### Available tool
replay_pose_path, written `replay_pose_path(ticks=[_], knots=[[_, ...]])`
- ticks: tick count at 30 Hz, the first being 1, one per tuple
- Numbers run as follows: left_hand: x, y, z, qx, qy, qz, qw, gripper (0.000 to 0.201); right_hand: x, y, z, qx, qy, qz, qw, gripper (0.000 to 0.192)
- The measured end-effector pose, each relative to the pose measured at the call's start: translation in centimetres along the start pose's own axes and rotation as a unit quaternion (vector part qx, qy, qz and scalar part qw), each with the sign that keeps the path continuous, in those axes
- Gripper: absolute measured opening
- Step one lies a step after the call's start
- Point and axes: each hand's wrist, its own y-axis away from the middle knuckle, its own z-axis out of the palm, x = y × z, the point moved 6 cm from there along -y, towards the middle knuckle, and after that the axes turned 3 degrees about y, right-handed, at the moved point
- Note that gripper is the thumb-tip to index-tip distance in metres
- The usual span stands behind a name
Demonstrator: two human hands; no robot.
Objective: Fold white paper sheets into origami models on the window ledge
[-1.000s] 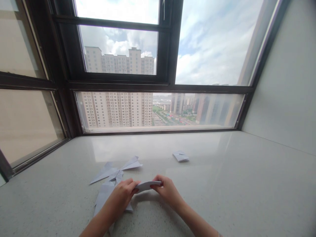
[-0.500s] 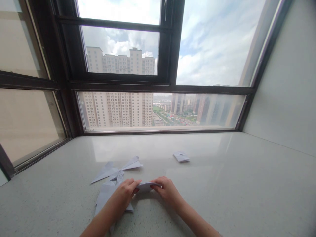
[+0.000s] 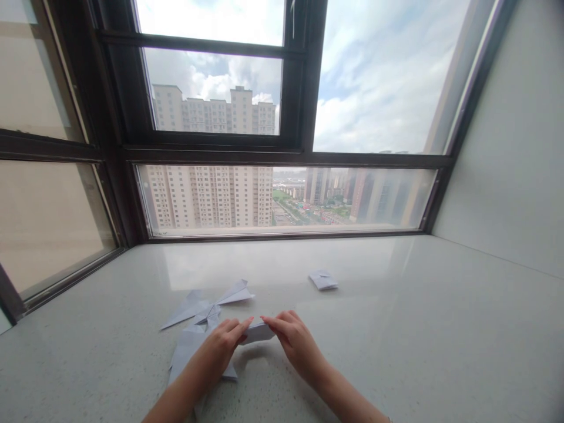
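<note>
On the left, dark window frames [image 3: 106, 147] border a pale, speckled desk [image 3: 418, 329]. A paper plane [image 3: 207, 305] lies flat on it, with a wing pointing right. Just in front of the plane lies a paper sheet [image 3: 187, 349], partly covered by the left forearm. The left hand [image 3: 220, 346] is curled, and its fingertips [image 3: 244, 325] pinch the left end of a small folded paper [image 3: 258, 332]. That paper sits near the desk's front edge, close above the surface, between both hands. The right hand [image 3: 295, 343] meets it from the other side, fingers bent and closed on its right end, so the two hands nearly touch. Farther back and to the right, a small folded packet [image 3: 323, 280] rests alone on the desk, well apart from the hands. A plain wall [image 3: 506, 164] rises on the right.
</note>
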Motion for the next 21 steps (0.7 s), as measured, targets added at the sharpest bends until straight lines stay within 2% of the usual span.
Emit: replay_pose_path(ticks=[2,6,11,15,18,21], knots=[[0.2,0.0,-0.1,0.004,0.000,0.006,1.000,0.042,-0.1,0.0,-0.2,0.011,-0.008,-0.007,1.000,0.031],[0.0,0.0,0.1,0.004,-0.002,-0.007,1.000,0.040,0.1,-0.1,0.0,-0.010,-0.029,0.010,0.999,0.027],[0.3,0.1,0.2,-0.009,0.016,-0.009,1.000,0.035,1.2,-0.2,-0.1,0.009,-0.076,0.061,0.995,0.024],[0.9,0.0,-0.2,-0.012,0.049,-0.017,0.999,0.033,2.4,-0.2,0.3,-0.002,-0.117,0.119,0.986,0.027],[1.2,-0.1,-1.0,0.010,0.101,-0.039,0.994,0.026,3.0,-0.3,0.4,0.007,-0.172,0.139,0.975,0.030],[0.7,-0.2,-2.1,0.060,0.150,-0.093,0.983,0.018,3.5,-0.3,0.6,0.012,-0.238,0.154,0.959,0.034]])
